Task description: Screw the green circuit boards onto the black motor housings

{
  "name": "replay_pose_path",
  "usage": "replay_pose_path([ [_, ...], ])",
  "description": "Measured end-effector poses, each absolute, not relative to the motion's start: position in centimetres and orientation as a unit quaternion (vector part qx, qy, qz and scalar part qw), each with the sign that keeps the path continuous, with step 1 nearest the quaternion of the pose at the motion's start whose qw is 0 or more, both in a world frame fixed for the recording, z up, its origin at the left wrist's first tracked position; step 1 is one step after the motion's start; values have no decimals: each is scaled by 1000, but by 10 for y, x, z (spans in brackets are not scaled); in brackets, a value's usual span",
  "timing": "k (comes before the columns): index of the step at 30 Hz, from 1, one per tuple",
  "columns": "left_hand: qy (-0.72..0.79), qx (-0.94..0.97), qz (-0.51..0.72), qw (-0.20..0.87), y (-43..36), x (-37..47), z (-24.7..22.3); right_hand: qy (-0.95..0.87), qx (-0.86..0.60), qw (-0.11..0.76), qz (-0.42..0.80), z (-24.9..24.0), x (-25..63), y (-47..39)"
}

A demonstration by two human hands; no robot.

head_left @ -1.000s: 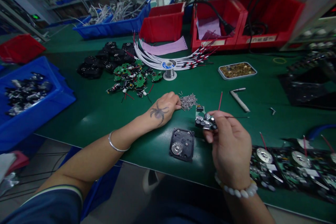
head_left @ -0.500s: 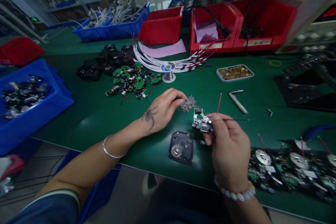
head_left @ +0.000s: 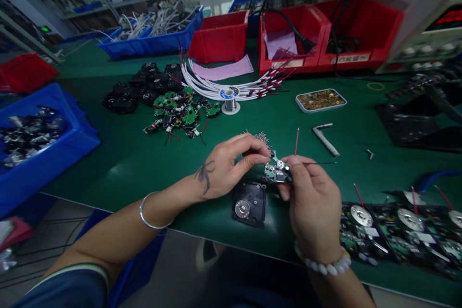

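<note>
My right hand [head_left: 313, 197] grips a small circuit board [head_left: 279, 172] by its right edge, thumb on top. A red wire and a dark wire stick out from the board. My left hand [head_left: 238, 166] is closed in a pinch at the board's upper left; whatever lies between the fingertips is too small to make out. Just behind those fingers is a heap of small metal pins or screws [head_left: 261, 138], partly hidden by the hand. Below the board, a black plastic housing [head_left: 257, 204] with a round metal disc lies flat on the green table [head_left: 173, 168].
Housings fitted with boards [head_left: 393, 233] line the right front edge. Left of centre lie green circuit boards [head_left: 180, 110] and black housings [head_left: 124, 96]. A solder spool [head_left: 230, 102], white wires [head_left: 212, 87], a tray of brown bits [head_left: 321, 100] and red bins [head_left: 220, 41] stand behind.
My left hand has moved from the heap of metal pins towards me and right, onto the circuit board. My right hand holds the board in nearly the same place.
</note>
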State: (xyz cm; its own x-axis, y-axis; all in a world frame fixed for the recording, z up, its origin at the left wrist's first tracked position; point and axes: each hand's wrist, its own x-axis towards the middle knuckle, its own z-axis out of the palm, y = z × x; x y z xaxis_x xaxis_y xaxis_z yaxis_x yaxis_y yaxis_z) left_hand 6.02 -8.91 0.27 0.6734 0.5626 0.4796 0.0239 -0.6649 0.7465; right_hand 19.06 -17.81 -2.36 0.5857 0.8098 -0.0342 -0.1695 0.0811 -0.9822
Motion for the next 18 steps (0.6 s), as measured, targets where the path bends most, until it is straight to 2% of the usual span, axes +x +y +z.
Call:
replay_pose_path([
  [7,159,860,341,344,-88,62,0,-281,-574,678,364,-23,190,-178],
  [14,76,905,350,231,-85,62,1,-278,-537,698,385,-26,191,-178],
  [18,84,924,323,187,-82,61,1,-255,-530,712,384,-26,192,-178],
])
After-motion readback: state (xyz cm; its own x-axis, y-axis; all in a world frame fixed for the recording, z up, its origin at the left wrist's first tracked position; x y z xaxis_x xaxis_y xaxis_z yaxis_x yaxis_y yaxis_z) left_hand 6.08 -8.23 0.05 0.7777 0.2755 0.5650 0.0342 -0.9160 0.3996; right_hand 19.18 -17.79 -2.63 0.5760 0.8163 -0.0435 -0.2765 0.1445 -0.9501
